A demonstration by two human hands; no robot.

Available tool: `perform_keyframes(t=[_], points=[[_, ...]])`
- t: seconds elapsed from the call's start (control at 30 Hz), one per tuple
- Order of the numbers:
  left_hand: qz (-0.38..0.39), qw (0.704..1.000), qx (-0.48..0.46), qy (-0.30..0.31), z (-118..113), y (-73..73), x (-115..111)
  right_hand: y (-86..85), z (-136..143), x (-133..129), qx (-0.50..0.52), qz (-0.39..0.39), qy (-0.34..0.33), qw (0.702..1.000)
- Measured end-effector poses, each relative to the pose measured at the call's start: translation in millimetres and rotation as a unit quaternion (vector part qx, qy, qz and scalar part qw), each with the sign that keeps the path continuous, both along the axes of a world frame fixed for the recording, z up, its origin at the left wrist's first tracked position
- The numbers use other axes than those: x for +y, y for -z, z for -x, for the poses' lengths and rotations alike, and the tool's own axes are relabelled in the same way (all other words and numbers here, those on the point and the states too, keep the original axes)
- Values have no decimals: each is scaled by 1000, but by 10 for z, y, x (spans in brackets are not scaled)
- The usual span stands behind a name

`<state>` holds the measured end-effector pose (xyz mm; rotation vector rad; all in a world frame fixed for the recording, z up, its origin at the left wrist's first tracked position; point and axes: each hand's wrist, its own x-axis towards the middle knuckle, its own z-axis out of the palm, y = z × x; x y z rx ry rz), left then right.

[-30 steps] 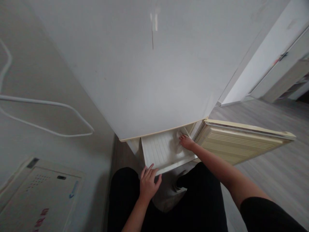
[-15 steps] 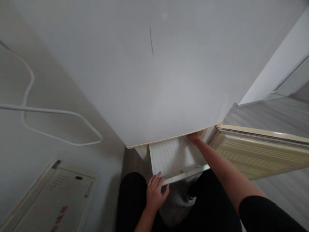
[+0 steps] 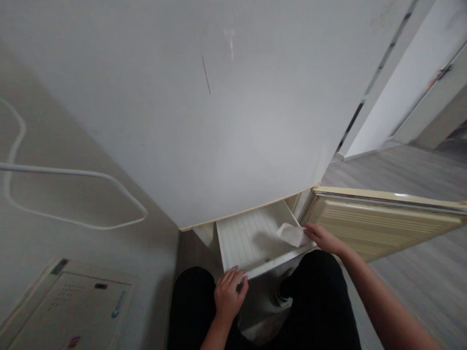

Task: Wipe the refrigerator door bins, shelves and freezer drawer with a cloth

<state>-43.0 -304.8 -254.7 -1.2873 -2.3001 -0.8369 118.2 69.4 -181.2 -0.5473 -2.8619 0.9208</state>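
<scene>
A white drawer (image 3: 251, 238) with a ribbed bottom is pulled out from the low opening of a fridge-like cabinet. My left hand (image 3: 230, 291) grips its front left corner, fingers over the rim and thumb outside. At the drawer's right side my right hand (image 3: 321, 238) pinches a crumpled white tissue (image 3: 292, 235). The tissue hangs over the front right part of the drawer; whether it touches the bottom I cannot tell. A small dark spot shows near the drawer's front edge.
To the right a cream ribbed door (image 3: 379, 226) stands swung open. Above the drawer rises the cabinet's broad white front (image 3: 241, 121). A white cable (image 3: 73, 171) loops at left over a beige panel box (image 3: 80, 301). My knees flank the drawer.
My right hand has come out from deep inside the drawer to its front right side, and the tissue now shows in it. My left hand stays at the corner. The view has shifted slightly.
</scene>
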Motion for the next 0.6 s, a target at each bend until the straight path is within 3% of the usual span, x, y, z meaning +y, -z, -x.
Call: perform_keyframes(t=[0.07, 0.13, 0.2, 0.3, 0.37, 0.43, 0.6], points=[[1, 1000, 3, 4, 12, 12, -3, -48, -229, -133, 141, -14, 170, 975], [0, 1000, 7, 7, 21, 28, -5, -8, -309, -282, 222, -48, 255, 940], [-4, 1000, 11, 9, 27, 44, -5, 110, -209, -399, 210, -67, 224, 949], [-4, 1000, 15, 6, 29, 52, -4, 319, 190, -453, 27, -86, 115, 989], [-2, 1000, 18, 4, 25, 46, -2, 401, 493, -415, -95, -108, 126, 982], [0, 1000, 20, 3, 19, 38, 1, 419, 736, -339, -154, -128, 156, 967], [-3, 1000, 28, -7, 11, 39, 10, 381, 1047, -100, -154, -128, 199, 959]])
